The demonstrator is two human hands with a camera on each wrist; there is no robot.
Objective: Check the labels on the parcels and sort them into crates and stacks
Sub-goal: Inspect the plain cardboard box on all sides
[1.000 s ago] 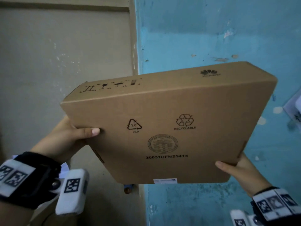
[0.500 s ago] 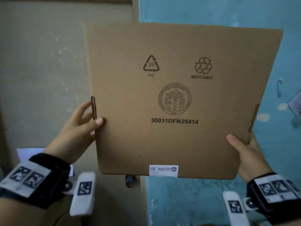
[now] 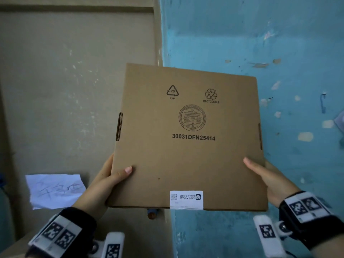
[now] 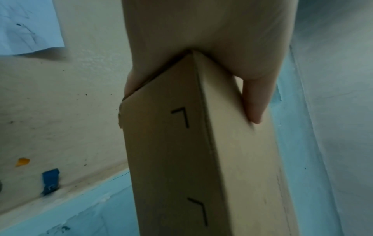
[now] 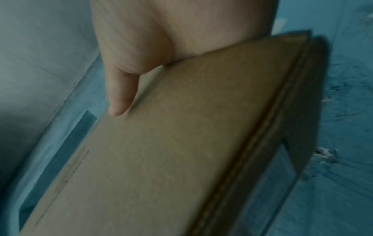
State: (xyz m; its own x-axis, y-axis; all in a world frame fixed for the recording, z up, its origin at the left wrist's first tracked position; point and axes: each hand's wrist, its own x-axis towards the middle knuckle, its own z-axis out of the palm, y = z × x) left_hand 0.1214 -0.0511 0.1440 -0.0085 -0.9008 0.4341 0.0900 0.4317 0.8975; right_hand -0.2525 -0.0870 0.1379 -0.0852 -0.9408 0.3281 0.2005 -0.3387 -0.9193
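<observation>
Both the left hand (image 3: 104,185) and right hand (image 3: 268,179) pinch the flat brown cardboard parcel (image 3: 188,155) upright for label-checking; it looks unsorted, with no crate or stack in view.

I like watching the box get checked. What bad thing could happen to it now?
1. The cardboard box is up in the air, gripped only near its lower corners by the left hand and right hand; it might tip or slip.
2. The white sticker faces upside down, so it could be misread.
</observation>
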